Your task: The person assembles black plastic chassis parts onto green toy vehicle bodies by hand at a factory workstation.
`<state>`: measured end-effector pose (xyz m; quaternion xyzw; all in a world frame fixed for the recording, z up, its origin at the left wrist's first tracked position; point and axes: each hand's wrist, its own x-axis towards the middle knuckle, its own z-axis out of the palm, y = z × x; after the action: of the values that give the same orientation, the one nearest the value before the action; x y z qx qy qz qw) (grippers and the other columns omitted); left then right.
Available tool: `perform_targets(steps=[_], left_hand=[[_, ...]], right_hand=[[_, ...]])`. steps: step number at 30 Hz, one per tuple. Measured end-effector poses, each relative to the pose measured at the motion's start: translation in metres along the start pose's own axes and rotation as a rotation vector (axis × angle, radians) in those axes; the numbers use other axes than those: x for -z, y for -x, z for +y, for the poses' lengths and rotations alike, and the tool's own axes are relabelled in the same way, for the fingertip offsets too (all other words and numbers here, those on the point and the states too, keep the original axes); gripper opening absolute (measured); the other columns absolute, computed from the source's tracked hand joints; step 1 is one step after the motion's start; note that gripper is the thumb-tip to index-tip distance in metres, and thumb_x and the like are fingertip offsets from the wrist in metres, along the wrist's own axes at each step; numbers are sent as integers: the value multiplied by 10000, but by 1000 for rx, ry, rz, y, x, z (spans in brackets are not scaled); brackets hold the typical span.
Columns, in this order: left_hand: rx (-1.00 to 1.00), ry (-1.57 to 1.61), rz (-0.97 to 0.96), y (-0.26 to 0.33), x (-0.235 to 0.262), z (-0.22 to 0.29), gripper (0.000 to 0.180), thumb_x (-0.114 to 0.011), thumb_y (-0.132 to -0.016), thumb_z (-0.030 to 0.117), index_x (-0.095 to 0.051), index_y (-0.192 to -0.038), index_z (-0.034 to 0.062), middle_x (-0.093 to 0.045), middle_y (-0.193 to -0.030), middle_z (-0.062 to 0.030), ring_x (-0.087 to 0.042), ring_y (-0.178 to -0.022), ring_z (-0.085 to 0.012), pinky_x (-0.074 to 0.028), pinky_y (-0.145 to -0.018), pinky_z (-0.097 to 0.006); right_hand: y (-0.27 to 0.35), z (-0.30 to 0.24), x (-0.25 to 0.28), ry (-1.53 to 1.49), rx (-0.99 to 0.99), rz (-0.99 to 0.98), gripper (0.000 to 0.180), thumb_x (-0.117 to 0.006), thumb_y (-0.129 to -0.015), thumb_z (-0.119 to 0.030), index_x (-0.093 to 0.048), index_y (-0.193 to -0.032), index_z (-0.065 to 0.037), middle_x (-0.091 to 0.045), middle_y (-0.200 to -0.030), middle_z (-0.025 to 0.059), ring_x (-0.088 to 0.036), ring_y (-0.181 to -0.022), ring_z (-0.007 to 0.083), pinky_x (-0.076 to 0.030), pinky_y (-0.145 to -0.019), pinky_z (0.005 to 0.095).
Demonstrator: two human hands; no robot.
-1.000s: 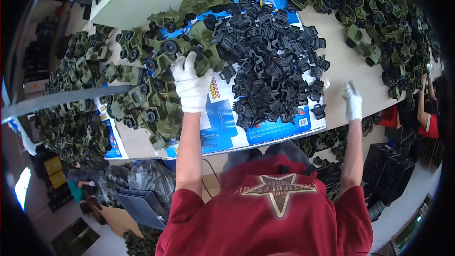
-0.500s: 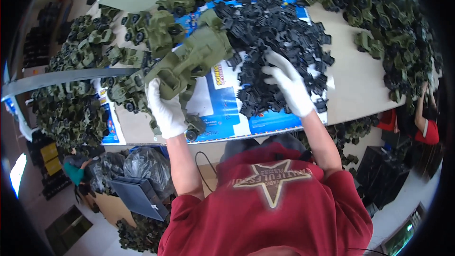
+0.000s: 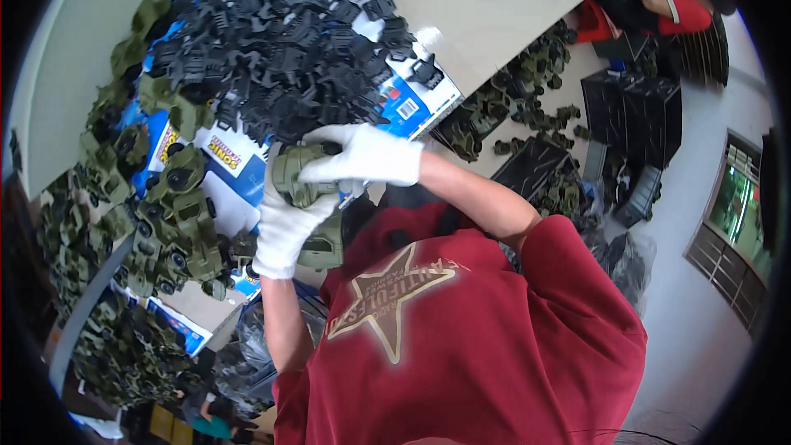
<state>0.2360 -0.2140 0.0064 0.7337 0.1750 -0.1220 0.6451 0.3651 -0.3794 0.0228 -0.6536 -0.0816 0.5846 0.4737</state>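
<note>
Both of my hands wear white gloves and are together at the table's near edge, on one olive-green toy vehicle body [image 3: 301, 175]. My left hand [image 3: 288, 229] is wrapped round its side. My right hand [image 3: 367, 156] closes over its end from the other side, fingers bent across it. A bit of dark material shows by the right fingers; whether it is a separate part, I cannot tell. Just beyond the hands lies a heap of small black plastic parts [image 3: 272, 49]. Olive-green toy vehicles [image 3: 177, 227] are crowded to the left of my left hand.
Blue printed sheets [image 3: 412, 107] lie under the heap on the pale table [image 3: 461, 0]. A grey curved bar [image 3: 91, 305] crosses at the left. More toy vehicles are piled beyond the table edge at right. A co-worker in a red shirt [image 3: 684, 12] works at the far right.
The view has swung round. My right hand has left the black heap and come onto the toy vehicle body, which my left hand has drawn closer to my chest.
</note>
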Motion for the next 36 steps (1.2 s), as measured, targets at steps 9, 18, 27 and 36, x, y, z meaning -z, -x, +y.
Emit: perform_targets(steps=[9, 18, 27, 36], left_hand=[[308, 309, -70, -26, -39, 17, 590, -785, -804, 113, -531, -1332, 38, -657, -1144, -36, -628, -955, -109, -514, -855, -275], [254, 254, -122, -43, -48, 5, 620, -789, -803, 117, -514, -1353, 36, -660, -1195, -43, -621, -1054, -122, -487, -940, -297], [289, 298, -166, -53, -54, 30, 832, -827, -753, 136, -397, -1449, -18, -651, -1246, -66, -605, -1109, -104, -466, -987, -283], [78, 403, -134, -47, -62, 37, 914, -829, -756, 121, -317, -1501, -9, -649, -1258, -49, -598, -1126, -92, -459, -993, -261]], right_hand=[[-2, 106, 106, 397, -115, 1014, 467, -769, -774, -400, -694, -1113, -87, -691, -1025, 178, -677, -962, 338, -528, -839, 410], [0, 146, 186, 1329, 409, 1121, 473, -688, -785, -124, -600, -1249, -146, -647, -963, 138, -653, -777, 321, -536, -646, 437], [-10, 128, 212, 1258, 298, 929, 463, -727, -791, -200, -619, -1238, -155, -549, -1302, 152, -543, -1133, 381, -498, -943, 436], [-1, 135, 240, 1219, 331, 824, 648, -765, -755, -324, -540, -1309, -77, -522, -1334, 167, -565, -1096, 392, -487, -969, 431]])
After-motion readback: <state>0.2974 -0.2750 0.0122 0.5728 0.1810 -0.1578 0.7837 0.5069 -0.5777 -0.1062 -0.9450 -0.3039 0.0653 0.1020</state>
